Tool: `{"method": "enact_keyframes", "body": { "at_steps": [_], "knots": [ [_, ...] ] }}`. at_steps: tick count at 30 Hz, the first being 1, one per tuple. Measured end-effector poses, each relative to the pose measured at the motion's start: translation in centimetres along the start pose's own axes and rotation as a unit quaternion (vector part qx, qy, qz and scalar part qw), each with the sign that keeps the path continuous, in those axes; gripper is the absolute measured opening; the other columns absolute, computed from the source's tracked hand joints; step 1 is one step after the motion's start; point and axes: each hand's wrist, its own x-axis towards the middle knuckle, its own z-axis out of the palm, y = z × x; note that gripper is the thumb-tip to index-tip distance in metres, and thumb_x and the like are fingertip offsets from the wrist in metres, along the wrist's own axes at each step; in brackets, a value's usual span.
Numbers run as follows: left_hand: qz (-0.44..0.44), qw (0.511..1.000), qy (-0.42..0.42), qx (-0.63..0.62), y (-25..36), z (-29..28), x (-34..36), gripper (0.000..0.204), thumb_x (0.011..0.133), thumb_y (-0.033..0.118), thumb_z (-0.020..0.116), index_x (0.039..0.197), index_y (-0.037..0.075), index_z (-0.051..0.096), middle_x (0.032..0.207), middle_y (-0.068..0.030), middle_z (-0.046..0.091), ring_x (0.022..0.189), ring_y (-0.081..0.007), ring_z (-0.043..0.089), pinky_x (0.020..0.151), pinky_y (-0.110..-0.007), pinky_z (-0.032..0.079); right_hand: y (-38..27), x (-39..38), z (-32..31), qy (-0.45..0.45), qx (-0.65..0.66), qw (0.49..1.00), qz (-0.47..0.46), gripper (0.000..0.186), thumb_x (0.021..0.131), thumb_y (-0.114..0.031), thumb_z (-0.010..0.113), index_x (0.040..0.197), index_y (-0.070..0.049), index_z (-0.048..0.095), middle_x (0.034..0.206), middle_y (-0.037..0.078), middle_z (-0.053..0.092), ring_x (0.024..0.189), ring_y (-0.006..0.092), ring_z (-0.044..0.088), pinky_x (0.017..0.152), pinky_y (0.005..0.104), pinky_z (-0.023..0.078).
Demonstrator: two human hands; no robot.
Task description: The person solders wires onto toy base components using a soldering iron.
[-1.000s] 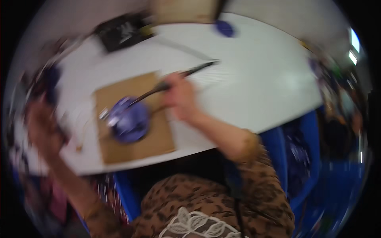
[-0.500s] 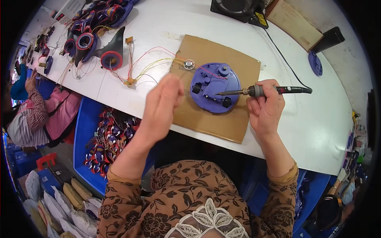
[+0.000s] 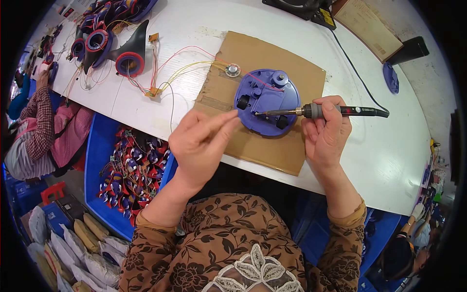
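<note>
My right hand [image 3: 328, 134] grips a soldering iron [image 3: 357, 111], its tip touching or just above the lower part of a round purple plastic base [image 3: 265, 100] with black wheels. My left hand [image 3: 197, 146] is closed in a pinch, thumb and forefinger at the base's left edge; anything between them is too small to make out. The base rests on a brown cardboard sheet [image 3: 272, 155]. A small round metal speaker [image 3: 233, 70] sits at its upper left. Red and yellow wires run left to a small connector board [image 3: 154, 92] beside a black, red-rimmed shell [image 3: 130, 64].
More purple and red shells [image 3: 104, 19] pile up at the far left. A black fan [image 3: 292, 7], a cardboard box [image 3: 367, 29] and a purple oval part [image 3: 390, 78] lie along the back. A blue bin [image 3: 99, 180] of parts stands below left. Another person [image 3: 41, 131] sits further left.
My left hand has moved right and down toward the base, its thumb and forefinger now pointing at the edge. The iron's tip has shifted slightly left across the base.
</note>
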Motion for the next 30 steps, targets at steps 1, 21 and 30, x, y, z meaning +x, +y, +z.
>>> {"method": "enact_keyframes", "body": {
  "at_steps": [1,21,30],
  "knots": [
    [0.010,1.000,0.005,0.014,0.0,0.1,-0.1,0.023,0.071,-0.003,0.068,0.094,0.003,0.067,0.059,0.0032,0.043,0.051,-0.0037,0.035,0.045,-0.019,0.026,0.0,0.0,0.1,-0.002,0.001,1.000,-0.001,0.014,0.086,-0.016,0.051,0.083,-0.003,0.048,0.065,0.006,0.049,0.044,0.0057,0.031,0.039,0.0194,0.026],
    [0.223,0.973,0.045,0.045,0.0,1.4,0.1,0.029,0.053,-0.007,0.075,0.075,0.009,0.067,0.057,0.0014,0.047,0.054,-0.0154,0.040,0.048,-0.024,0.032,0.2,0.0,0.3,0.004,-0.004,1.000,0.007,0.017,0.086,-0.019,0.054,0.083,-0.003,0.047,0.065,0.005,0.049,0.046,0.0054,0.032,0.040,0.0197,0.027],
    [0.229,0.971,0.045,0.043,-0.9,1.7,-0.4,0.029,0.054,-0.006,0.076,0.078,0.009,0.068,0.056,0.0017,0.046,0.054,-0.0153,0.038,0.047,-0.025,0.031,0.0,0.1,0.2,0.008,0.001,1.000,0.003,0.018,0.086,-0.020,0.053,0.082,-0.003,0.047,0.063,0.005,0.048,0.044,0.0062,0.030,0.039,0.0202,0.026]
  ]
}}
